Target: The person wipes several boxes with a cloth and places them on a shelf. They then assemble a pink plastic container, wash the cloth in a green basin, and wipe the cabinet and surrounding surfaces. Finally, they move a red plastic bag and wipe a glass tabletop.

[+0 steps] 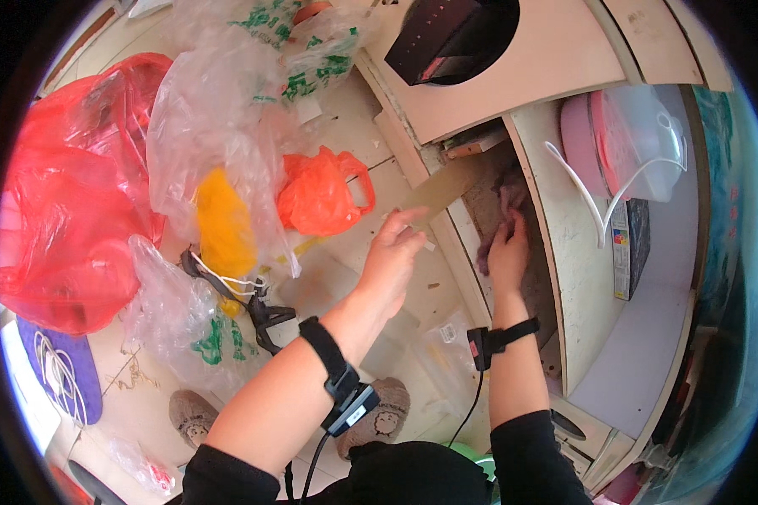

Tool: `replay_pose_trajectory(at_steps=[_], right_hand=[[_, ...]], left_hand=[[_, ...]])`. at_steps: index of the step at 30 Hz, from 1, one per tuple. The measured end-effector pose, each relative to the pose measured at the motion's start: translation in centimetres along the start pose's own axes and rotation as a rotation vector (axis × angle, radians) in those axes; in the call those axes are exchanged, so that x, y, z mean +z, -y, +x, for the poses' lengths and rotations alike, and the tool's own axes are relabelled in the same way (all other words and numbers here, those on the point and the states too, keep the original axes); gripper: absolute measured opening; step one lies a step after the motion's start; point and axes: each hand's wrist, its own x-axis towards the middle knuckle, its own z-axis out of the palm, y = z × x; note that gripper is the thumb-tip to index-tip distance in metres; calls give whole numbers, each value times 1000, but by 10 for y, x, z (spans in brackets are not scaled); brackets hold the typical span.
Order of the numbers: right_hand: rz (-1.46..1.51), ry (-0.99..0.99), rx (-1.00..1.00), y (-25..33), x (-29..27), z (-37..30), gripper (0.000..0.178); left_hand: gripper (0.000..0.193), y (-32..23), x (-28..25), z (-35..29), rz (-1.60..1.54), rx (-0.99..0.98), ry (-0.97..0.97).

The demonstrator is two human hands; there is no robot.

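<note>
My left hand [391,261] is in the middle, its thumb and fingers closed at the near end of a flat, thin tan strip [449,187]. The strip slants up and right into the open recess of a cabinet; its material is unclear. Inside that recess, my right hand [509,252] grips a crumpled purple-grey cloth [511,192], pressed against the dusty cabinet bottom [483,215]. Part of the cloth is hidden under the fingers. Both wrists wear black straps with small boxes and cables.
A large red plastic bag [84,194], clear bags [215,101] and a small orange bag [320,195] lie on the tiled floor to the left. A black-and-white cable bundle [227,286] is nearer. On the right, a shelf holds a pink-and-clear plastic container [623,143] and a dark box [634,248].
</note>
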Motion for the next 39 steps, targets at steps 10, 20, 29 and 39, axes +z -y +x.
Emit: replay_pose_trajectory(at_steps=[10,20,29,39], right_hand=[[208,-254,338,-89,-41,-21,26],[126,-200,400,-170,-42,-7,32],[259,-55,222,-94,2,120,39],[54,148,-125,-18,18,99,44]], left_hand=[[46,35,-11,-74,160,175,-378],[48,33,-55,-113,117,-109,-409],[50,22,-72,-114,66,-187,-372],[51,4,-50,-116,-18,-199,-280]])
